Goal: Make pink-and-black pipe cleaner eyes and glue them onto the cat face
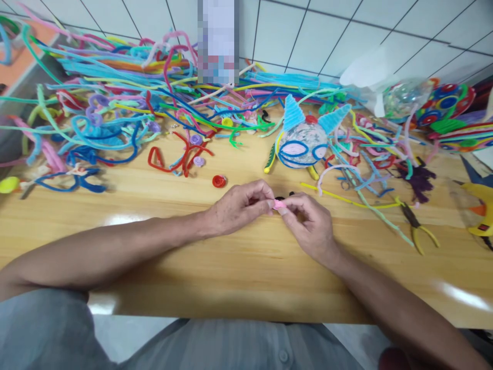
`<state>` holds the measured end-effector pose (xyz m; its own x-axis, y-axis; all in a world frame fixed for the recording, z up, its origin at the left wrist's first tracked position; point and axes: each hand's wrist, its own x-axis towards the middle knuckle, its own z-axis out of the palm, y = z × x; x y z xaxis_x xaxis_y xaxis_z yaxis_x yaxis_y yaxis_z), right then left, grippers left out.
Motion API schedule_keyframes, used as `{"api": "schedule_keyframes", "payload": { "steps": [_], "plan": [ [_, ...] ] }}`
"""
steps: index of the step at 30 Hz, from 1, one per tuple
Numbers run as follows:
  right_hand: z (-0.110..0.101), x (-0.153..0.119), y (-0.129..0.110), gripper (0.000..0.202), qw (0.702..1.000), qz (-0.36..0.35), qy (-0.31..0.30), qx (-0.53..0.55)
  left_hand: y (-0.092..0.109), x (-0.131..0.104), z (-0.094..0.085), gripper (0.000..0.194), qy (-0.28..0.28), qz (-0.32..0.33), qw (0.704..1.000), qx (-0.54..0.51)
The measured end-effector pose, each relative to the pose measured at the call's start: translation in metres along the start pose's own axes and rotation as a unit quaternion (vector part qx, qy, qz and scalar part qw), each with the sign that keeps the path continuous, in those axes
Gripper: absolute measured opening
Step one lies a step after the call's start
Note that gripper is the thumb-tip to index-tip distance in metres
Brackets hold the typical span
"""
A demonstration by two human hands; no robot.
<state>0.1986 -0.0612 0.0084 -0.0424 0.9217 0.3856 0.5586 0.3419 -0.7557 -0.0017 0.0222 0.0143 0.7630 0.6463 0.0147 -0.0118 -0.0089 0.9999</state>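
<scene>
Two-handed pinch on a small, soft-looking pink piece

Working bare-handed over a long, light-brown wooden table, right around the middle. Pinching one end of the pink piece between thumb and index finger of the left hand, tips pressed close. Pinching the other end with the right hand, thumb and forefinger closed on it, remaining fingers curled in. Pretty blurry there, so can't tell the exact shape, or whether touching the table or just above it. Peeking out just behind the fingertips: some small black bits, too hidden to name.

Sitting a little farther back, beyond the right hand: a round silvery-grey ball figure with pointed light-blue ribbed ears, blue-rimmed pink oval eyes and something red on top. Lying beyond the left hand: a small coiled red ring, then some bent red fuzzy stems and a little purple coil.

Off to the right: a long yellow fuzzy stem, running toward some dark-nosed pliers with yellow handles. Cut off by the right edge: a yellow tool with an orange part.

Piled along the back, near a white surface with dark grid lines: a huge tangle of multicoloured fuzzy stems.
</scene>
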Motion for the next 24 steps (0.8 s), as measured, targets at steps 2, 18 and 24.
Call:
{"api": "schedule_keyframes", "payload": {
  "steps": [2, 18, 24],
  "plan": [
    [0.0002, -0.0002, 0.0002, 0.006, 1.000, 0.000, 0.001, -0.003, 0.0000, -0.0001, 0.0002, 0.024, 0.001, 0.003, 1.000, 0.006],
    [-0.0002, -0.0011, 0.0006, 0.004, 1.000, 0.016, -0.002, 0.008, -0.0008, -0.0004, -0.0007, 0.020, 0.017, 0.033, 0.999, 0.038],
    [-0.0009, -0.0010, 0.0003, 0.002, 0.998, 0.046, -0.011, 0.033, -0.0009, -0.0002, -0.0027, 0.025, 0.003, 0.024, 0.998, 0.060]
  ]
}}
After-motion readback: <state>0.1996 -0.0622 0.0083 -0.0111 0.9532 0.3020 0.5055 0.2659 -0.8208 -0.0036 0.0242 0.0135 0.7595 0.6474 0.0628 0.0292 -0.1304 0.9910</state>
